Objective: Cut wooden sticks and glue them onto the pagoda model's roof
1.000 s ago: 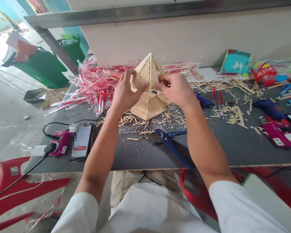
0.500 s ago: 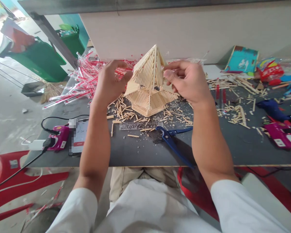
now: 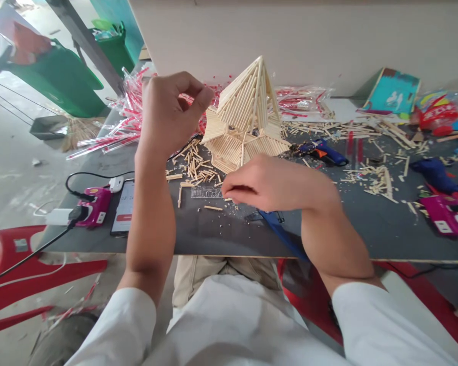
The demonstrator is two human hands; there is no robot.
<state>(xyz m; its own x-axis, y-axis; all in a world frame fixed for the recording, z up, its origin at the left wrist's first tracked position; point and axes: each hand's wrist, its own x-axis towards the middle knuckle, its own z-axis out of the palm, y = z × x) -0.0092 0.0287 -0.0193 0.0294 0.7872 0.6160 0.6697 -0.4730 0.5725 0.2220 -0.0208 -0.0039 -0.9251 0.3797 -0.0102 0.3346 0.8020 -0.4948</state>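
Observation:
A small tower-like model of thin wooden sticks (image 3: 239,96) stands on the table, with a pointed upper roof and a wider, flared lower roof. My left hand (image 3: 175,109) is raised left of the upper roof, thumb and forefinger pinched together; anything between them is too small to make out. Low in front of the model is my right hand (image 3: 269,183), its fingertips closed over the end of a clear ruler (image 3: 204,192). What those fingertips hold is hidden. Under the right wrist lies a blue-handled cutter (image 3: 280,231), partly covered.
Cut stick pieces (image 3: 196,165) litter the table. Red-and-clear plastic wrappers (image 3: 127,114) pile up behind at left. A blue glue gun (image 3: 324,151) lies right of the model. A phone (image 3: 122,208) and purple power socket (image 3: 95,206) sit at left.
My right hand has left the upper roof and come down toward the ruler. My left hand has moved slightly up, its fingers closing to a pinch. The view has shifted, uncovering the glue gun.

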